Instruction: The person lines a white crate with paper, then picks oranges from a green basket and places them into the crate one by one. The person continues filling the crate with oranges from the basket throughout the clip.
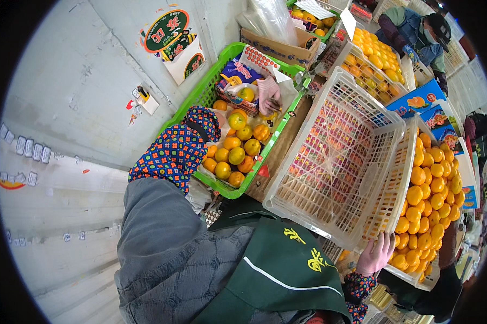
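My left hand (269, 96), in a pink glove with dark fingertips, reaches into the far end of a green plastic basket (186, 105). Its fingers are bent down and close together beside a yellowish mandarin (268, 115), but what they grip is hidden. Several more orange and greenish mandarins (236, 156) lie nearer in the basket. Next to the hand is a small carton with a mandarin (246, 94) in it. My right hand (377, 254), also pink-gloved, rests with its fingers stretched out against the near corner of the white plastic crates, beside heaped mandarins (424, 205).
A white slatted crate (286, 190) stands right of the basket, with a patterned sheet showing through it. Beyond are a crate of mandarins (375, 51), blue printed cartons (416, 100) and a cardboard box (276, 48). A pale wall (81, 70) stands left. Another person (416, 32) is at far right.
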The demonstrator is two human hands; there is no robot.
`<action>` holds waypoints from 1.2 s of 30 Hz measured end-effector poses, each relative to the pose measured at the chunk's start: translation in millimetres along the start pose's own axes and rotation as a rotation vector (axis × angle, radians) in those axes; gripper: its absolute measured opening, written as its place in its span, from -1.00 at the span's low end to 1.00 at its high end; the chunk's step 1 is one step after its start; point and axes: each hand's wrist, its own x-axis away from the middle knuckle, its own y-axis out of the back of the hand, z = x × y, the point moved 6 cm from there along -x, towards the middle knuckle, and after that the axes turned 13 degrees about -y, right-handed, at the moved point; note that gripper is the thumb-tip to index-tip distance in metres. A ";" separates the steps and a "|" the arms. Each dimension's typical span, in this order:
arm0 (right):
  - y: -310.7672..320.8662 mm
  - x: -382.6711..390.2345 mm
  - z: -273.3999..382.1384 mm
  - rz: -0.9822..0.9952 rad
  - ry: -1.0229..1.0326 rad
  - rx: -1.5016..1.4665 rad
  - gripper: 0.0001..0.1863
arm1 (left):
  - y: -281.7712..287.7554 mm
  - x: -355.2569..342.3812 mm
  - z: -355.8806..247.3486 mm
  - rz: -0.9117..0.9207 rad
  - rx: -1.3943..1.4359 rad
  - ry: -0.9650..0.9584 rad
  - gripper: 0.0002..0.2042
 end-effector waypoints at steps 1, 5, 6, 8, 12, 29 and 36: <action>-0.2 0.8 0.9 -0.005 -0.003 0.002 -0.64 | -7.7 -6.4 0.6 0.020 0.021 -0.008 -0.26; -1.4 1.8 2.5 -0.032 -0.010 0.019 -0.67 | -29.4 -22.7 -1.0 0.066 0.106 -0.032 -0.31; -1.7 2.0 2.4 -0.034 -0.014 0.024 -0.67 | -33.4 -23.2 -1.8 0.077 0.121 -0.042 -0.32; -2.0 2.5 2.6 -0.049 -0.004 0.043 -0.69 | -34.5 -23.5 1.8 0.077 0.147 -0.063 -0.34; -5.7 4.5 0.2 -0.021 -0.016 0.087 -0.69 | -6.3 -6.5 33.9 0.020 0.236 -0.047 -0.38; -11.1 7.6 -1.2 -0.063 -0.032 0.156 -0.73 | 174.1 102.4 23.1 -0.734 1.702 -0.438 -0.67; -8.6 9.5 -0.2 -0.060 0.000 0.127 -0.74 | 261.5 78.5 -66.0 -0.799 1.115 -0.844 -0.44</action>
